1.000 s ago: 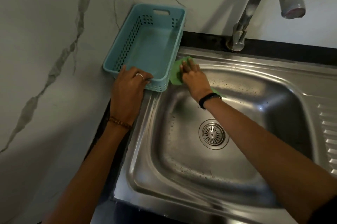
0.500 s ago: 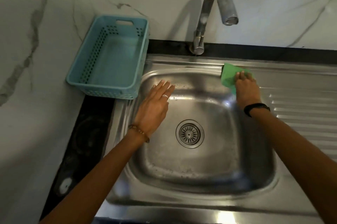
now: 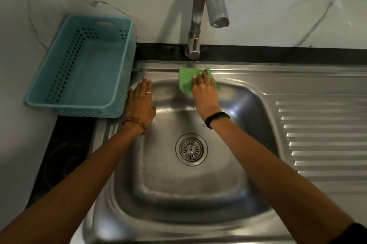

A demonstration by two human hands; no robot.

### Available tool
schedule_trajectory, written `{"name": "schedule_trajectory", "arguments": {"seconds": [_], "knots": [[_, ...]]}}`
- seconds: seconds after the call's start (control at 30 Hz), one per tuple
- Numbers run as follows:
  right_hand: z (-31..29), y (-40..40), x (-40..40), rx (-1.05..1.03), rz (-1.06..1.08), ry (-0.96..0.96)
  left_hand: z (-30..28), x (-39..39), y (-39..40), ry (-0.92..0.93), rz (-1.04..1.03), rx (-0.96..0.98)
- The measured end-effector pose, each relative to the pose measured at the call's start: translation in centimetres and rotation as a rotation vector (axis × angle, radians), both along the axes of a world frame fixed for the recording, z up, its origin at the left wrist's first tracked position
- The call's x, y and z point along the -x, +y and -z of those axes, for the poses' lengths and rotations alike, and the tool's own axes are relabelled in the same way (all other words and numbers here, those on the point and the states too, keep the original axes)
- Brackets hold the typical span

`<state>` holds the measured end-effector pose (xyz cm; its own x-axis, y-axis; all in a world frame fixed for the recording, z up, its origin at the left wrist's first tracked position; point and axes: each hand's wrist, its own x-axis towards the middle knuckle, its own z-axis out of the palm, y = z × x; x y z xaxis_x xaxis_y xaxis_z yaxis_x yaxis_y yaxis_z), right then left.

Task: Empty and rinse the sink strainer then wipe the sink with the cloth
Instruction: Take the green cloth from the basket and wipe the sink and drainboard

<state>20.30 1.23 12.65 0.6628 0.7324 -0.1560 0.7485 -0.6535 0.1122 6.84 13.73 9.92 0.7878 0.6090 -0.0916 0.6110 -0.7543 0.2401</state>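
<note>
The steel sink (image 3: 198, 194) fills the middle of the view, with the round strainer (image 3: 191, 149) seated in its drain. My right hand (image 3: 204, 92) presses a green cloth (image 3: 186, 81) flat against the sink's back rim, just below the tap. My left hand (image 3: 141, 102) lies flat with fingers together on the sink's left rim, next to the basket, holding nothing.
A blue plastic basket (image 3: 59, 102) stands at the left against the marble wall. The curved tap (image 3: 198, 15) rises behind the sink. A ribbed draining board (image 3: 321, 140) lies to the right. Dark counter (image 3: 65, 154) shows at the front left.
My right hand has slid the cloth along the back rim, from the left corner to the right side and back to the middle. My left hand left the basket and now rests on the sink's rim.
</note>
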Motion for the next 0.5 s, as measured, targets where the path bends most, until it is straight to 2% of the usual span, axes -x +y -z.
{"name": "schedule_trajectory", "arguments": {"seconds": [0.2, 0.37, 0.5], "knots": [[-1.2, -8.0, -3.7, 0.120, 0.264, -0.063, -0.8, -2.0, -3.1, -0.025, 0.106, 0.028], [-1.8, -13.7, -3.4, 0.161, 0.298, -0.078, -2.3, -1.6, -6.8, -0.086, 0.195, 0.048], [-2.3, -16.3, -1.3, 0.176, 0.327, -0.053, -2.0, 3.6, -10.2, -0.036, 0.270, 0.170]]}}
